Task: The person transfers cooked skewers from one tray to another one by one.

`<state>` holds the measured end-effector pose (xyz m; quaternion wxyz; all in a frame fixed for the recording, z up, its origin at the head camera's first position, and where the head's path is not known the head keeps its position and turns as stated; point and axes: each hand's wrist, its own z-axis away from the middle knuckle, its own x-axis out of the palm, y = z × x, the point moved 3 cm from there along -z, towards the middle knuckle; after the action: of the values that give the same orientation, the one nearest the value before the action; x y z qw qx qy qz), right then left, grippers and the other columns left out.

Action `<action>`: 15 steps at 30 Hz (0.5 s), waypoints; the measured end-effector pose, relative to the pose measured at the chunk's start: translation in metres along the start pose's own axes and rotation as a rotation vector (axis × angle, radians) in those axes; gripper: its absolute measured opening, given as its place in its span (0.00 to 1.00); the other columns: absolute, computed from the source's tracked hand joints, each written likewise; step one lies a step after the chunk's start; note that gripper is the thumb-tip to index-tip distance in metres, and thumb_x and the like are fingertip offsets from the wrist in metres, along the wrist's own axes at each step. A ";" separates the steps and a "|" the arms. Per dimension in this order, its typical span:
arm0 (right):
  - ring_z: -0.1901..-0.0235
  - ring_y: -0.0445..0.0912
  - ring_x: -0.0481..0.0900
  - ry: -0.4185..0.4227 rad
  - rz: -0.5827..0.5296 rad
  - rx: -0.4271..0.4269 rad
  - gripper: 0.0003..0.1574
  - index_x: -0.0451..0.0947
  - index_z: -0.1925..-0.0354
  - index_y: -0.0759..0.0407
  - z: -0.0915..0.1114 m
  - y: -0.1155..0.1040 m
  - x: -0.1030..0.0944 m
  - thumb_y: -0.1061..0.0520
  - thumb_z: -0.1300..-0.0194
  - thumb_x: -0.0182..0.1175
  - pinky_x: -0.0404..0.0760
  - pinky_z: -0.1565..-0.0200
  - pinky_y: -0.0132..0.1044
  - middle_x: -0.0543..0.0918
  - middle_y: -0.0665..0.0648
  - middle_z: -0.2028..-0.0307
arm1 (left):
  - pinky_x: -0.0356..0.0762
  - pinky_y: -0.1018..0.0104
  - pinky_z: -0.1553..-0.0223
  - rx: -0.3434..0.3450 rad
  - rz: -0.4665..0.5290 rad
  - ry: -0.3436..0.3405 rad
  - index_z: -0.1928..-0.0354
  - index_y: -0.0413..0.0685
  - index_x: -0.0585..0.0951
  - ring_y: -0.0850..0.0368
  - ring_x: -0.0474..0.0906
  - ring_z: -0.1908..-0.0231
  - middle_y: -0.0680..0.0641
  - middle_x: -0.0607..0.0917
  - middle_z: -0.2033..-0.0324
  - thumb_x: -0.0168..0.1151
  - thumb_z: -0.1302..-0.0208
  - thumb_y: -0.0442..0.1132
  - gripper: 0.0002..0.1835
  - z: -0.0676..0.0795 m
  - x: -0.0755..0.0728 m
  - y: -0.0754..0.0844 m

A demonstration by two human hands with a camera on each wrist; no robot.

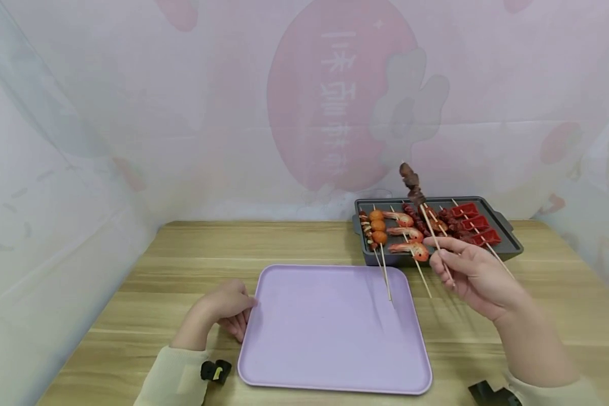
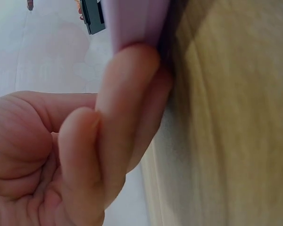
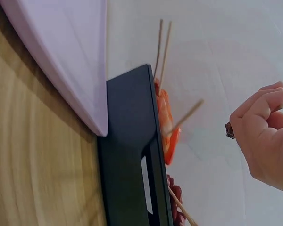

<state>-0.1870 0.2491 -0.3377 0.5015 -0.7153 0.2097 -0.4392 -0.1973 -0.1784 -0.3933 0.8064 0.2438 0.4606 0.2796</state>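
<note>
1. Two hands are in view. The right hand, right of centre in the head view, is bent closed, thumb and fingers pinching the bare stick of one meat skewer.
2. That skewer tilts up to the left, its brown chunks at the top, above the pan; the chunks run together too closely to count.
3. The left hand, lower left of centre, has its fingers bent and grips the left edge of one lavender tray.
4. The tray lies on the wooden table in the lower middle of the frame.
5. One dark pan stands at the right, beyond the tray's upper right corner.
6. In the pan, from the left: one skewer of small mixed pieces; one with three orange balls; one with three shrimp; then dark red and brown pieces, whose skewers overlap too much to count; last, one with three red squares.
7. Two sticks from the pan's left side reach across the tray's upper right corner in the head view; whether they touch it, I cannot tell.
8. Two black devices show at the wrists, one by each pale sleeve.
</note>
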 end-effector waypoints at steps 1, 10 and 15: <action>0.68 0.37 0.80 -0.003 0.001 0.010 0.21 0.71 0.39 0.57 -0.001 0.002 0.003 0.63 0.19 0.36 0.81 0.68 0.24 0.83 0.51 0.64 | 0.80 0.68 0.87 -0.003 -0.001 -0.001 0.81 0.33 0.78 0.58 0.78 0.91 0.41 0.82 0.89 0.53 0.28 0.36 0.21 0.000 0.000 0.000; 0.69 0.37 0.80 -0.095 -0.043 0.067 0.20 0.68 0.37 0.60 -0.009 0.014 0.031 0.63 0.20 0.37 0.81 0.67 0.23 0.83 0.51 0.65 | 0.80 0.68 0.87 0.007 -0.010 -0.011 0.82 0.34 0.77 0.58 0.78 0.92 0.41 0.82 0.89 0.51 0.28 0.35 0.21 -0.001 0.001 -0.001; 0.71 0.35 0.77 -0.006 0.061 0.117 0.16 0.67 0.39 0.58 -0.013 0.028 0.046 0.60 0.21 0.44 0.79 0.70 0.22 0.81 0.48 0.68 | 0.80 0.68 0.87 0.025 -0.015 -0.019 0.82 0.35 0.76 0.58 0.78 0.92 0.41 0.81 0.89 0.51 0.29 0.35 0.21 -0.001 0.002 0.000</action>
<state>-0.1699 0.1964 -0.3418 0.5561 -0.6794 0.2040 -0.4330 -0.1974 -0.1771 -0.3948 0.8096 0.2529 0.4583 0.2655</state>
